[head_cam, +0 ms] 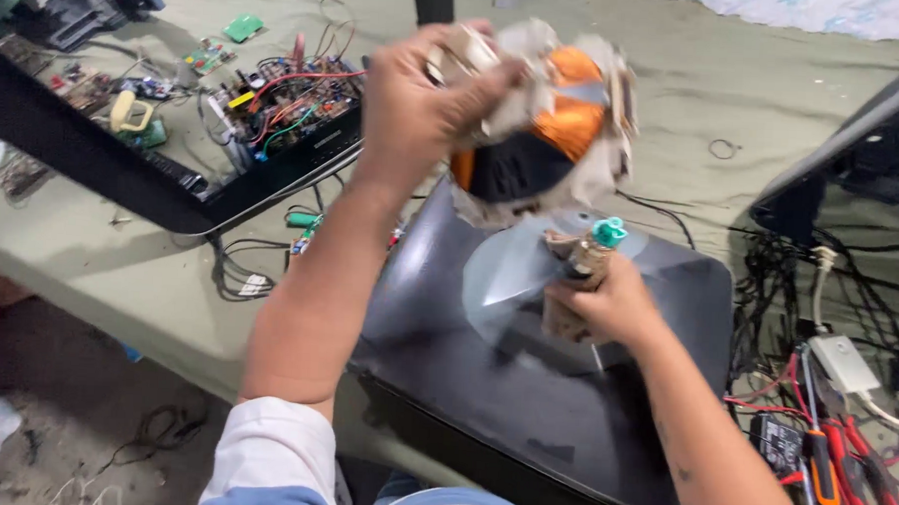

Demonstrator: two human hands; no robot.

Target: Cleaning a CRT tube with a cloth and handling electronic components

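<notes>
My left hand (420,102) is raised above the middle of the view and grips a funnel-shaped coil yoke (549,117) with orange copper windings, a black core and a worn cream housing. Below it lies a dark picture tube (465,382), face down, its grey funnel pointing up. My right hand (602,303) is closed around the tube's narrow neck (584,262), which has brown wrapping and a teal cap at its tip (610,231). The yoke hangs just above the neck, apart from it.
An open black chassis (124,171) with a wired circuit board (290,103) lies at the upper left on the green cloth (724,83). Tangled cables, a white adapter (844,361) and red-handled tools (830,475) lie at the right. Another dark casing (852,147) stands at the far right.
</notes>
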